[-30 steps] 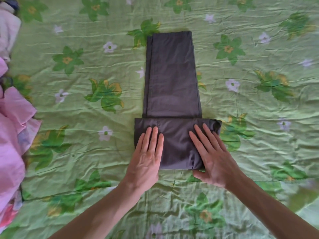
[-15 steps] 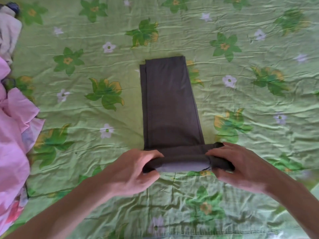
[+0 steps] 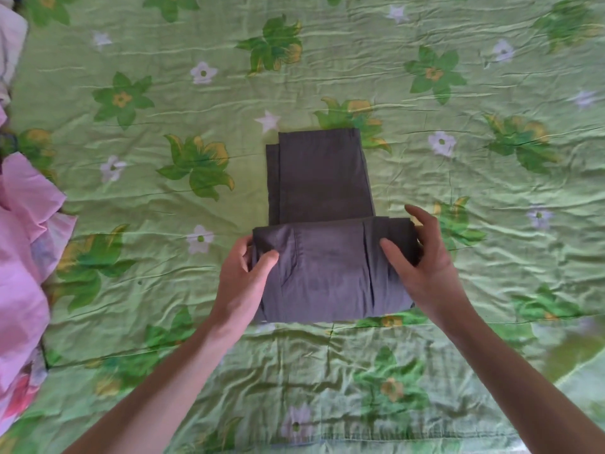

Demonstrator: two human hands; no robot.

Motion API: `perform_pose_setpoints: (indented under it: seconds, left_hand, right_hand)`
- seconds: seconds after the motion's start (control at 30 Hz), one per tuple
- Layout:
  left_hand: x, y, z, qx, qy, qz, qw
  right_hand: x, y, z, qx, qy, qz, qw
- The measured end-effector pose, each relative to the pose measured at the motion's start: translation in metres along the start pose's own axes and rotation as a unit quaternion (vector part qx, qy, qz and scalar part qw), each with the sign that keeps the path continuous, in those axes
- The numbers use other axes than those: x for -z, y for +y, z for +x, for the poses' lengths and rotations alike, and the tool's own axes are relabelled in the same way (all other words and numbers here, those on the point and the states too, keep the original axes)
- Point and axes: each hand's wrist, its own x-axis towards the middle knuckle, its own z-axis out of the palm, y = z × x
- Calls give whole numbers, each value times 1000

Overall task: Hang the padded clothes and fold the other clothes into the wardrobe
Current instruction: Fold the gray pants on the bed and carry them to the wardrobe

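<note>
Here the left hand (image 3: 242, 283) and right hand (image 3: 422, 267) each grip an end of the folded grey trousers (image 3: 327, 267); fingers curled.

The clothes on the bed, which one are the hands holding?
The dark grey trousers in the middle. The left hand and right hand grip its folded end. The pink clothes lie untouched at the left edge.

Matt, smooth dark grey folded cloth trousers (image 3: 322, 224); crinkled, faintly sheeny green floral cotton bedsheet (image 3: 491, 224); soft, rumpled pink fabric garment (image 3: 23, 250).
</note>
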Motion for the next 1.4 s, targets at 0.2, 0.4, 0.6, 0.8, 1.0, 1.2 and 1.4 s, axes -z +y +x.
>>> perform_pose_setpoints:
  seconds: [0.2, 0.4, 0.6, 0.8, 1.0, 1.2, 1.4]
  left_hand:
    - [-16, -8, 8, -20, 52, 25, 998]
    - [-15, -28, 1, -159, 114, 263, 945]
    - [-6, -47, -14, -414, -94, 487, 764]
    - [3, -56, -9, -380, -159, 570, 711]
    - [-7, -54, -7, -342, -159, 614, 693]
    - [-27, -53, -18, -304, -135, 653, 681]
    - [-29, -39, -23, -306, -116, 621, 712]
  right_hand:
    - [-20, 20, 5, 66, 6, -130, 989]
    - [-23, 27, -8, 236, 13, -352, 905]
    - [-28, 47, -14, 281, -77, -383, 876]
    - [-31, 54, -2, 275, -109, -379, 877]
    - [-31, 52, 1, 279, -101, -388, 873]
    - [-19, 61, -1, 346, -143, -425, 824]
    - [-9, 53, 2, 349, -173, -442, 808]
